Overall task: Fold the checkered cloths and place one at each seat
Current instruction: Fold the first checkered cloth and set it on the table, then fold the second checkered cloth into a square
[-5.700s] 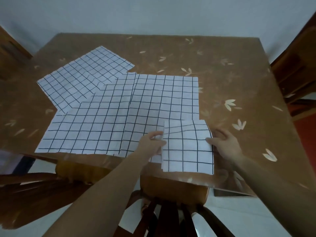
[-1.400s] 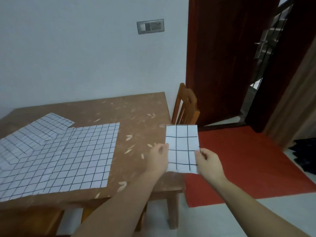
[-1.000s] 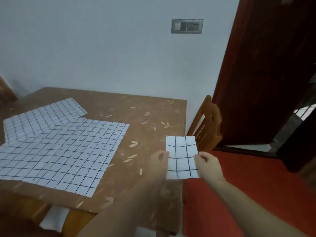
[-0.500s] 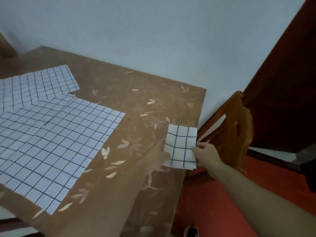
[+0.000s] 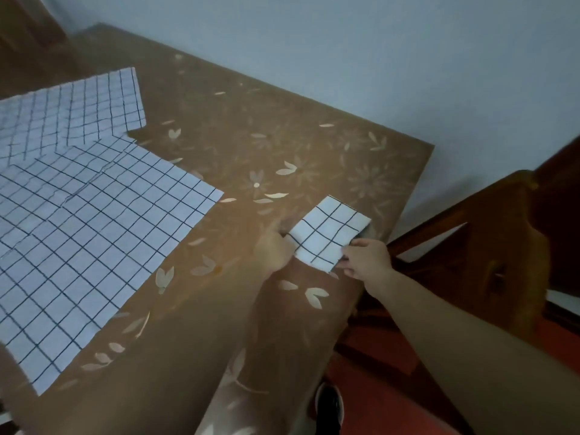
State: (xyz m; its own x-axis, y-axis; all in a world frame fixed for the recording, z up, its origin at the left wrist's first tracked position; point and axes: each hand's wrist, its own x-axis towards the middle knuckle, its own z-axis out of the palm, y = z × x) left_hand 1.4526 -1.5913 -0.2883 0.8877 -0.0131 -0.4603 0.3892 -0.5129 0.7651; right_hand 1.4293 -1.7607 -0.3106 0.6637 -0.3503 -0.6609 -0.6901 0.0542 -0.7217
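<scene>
A small folded checkered cloth (image 5: 328,233), white with a dark grid, lies low over the brown table (image 5: 282,146) near its right edge. My left hand (image 5: 273,254) pinches its near left side. My right hand (image 5: 365,259) pinches its near right corner, just beside the table edge. Several unfolded checkered cloths (image 5: 94,215) lie flat and overlapping on the left half of the table, one more (image 5: 69,111) behind them.
A wooden chair (image 5: 489,246) stands against the table's right edge, close to my right hand. A pale wall runs behind the table. Red floor (image 5: 392,412) and my dark shoe (image 5: 329,409) show below the table edge.
I have walked round from the near seat to the table's right side, carrying the folded cloth in both hands. Over the last second it came down onto the table by the chair.
</scene>
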